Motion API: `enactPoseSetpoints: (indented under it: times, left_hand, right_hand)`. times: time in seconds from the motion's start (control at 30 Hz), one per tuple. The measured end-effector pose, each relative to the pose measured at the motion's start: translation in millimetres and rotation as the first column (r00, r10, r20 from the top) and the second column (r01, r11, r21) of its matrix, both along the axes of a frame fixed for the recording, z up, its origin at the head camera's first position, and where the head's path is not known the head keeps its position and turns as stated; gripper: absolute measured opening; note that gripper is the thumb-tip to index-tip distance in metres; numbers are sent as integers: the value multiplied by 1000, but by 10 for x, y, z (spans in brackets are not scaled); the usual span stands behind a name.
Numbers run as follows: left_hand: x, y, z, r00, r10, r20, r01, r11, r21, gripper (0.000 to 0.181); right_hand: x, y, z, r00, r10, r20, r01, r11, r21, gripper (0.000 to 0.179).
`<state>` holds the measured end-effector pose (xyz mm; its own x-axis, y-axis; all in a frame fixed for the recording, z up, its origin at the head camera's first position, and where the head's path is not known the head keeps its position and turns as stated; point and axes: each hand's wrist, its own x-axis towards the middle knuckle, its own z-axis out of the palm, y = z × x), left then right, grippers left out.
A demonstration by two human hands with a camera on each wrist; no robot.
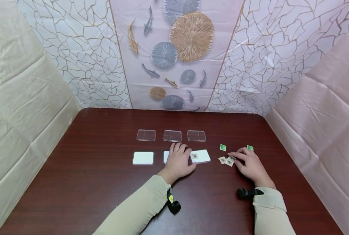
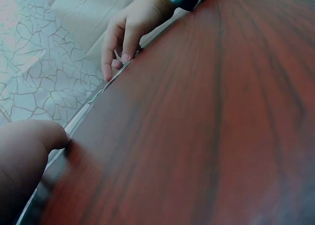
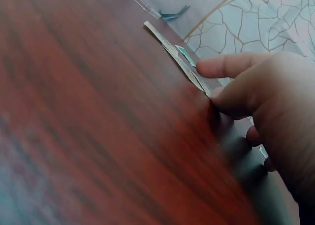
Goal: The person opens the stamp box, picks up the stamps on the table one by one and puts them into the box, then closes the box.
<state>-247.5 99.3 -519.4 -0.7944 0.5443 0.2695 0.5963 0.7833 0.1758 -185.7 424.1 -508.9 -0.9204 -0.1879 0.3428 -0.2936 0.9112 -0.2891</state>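
Cream squares [image 1: 222, 160] are lying in a small cluster on the worktop [image 1: 209, 202], just left of the right hand [image 1: 252, 168] and between both hands, the right being nearer; they are showing no clear long axis. That hand is touching the cluster's edge with thumb and index finger, though whether they are pinching a square I cannot tell. Fingers spread, the left hand [image 1: 178, 162] is partly covering the middle card [image 1: 165, 156] beside the right card [image 1: 203, 156], which is bearing a tan square [image 1: 194, 156]. Green squares [image 1: 223, 148] and clear lids [image 1: 196, 135] are lying farther off.
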Motion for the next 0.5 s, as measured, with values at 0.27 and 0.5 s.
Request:
enactPoseSetpoints:
  times: [0.27, 0.5]
  left_hand:
    - [-3, -1, -6, 1000, -3, -3, 3, 1000, 9, 57]
    - [-2, -4, 1, 1000, -3, 2, 3, 1000, 4, 58]
  right_hand:
    - [-56, -25, 11, 1000, 1, -9, -1, 1000, -2, 23]
    - [-82, -28, -17, 999, -29, 24, 29, 1000, -3, 16]
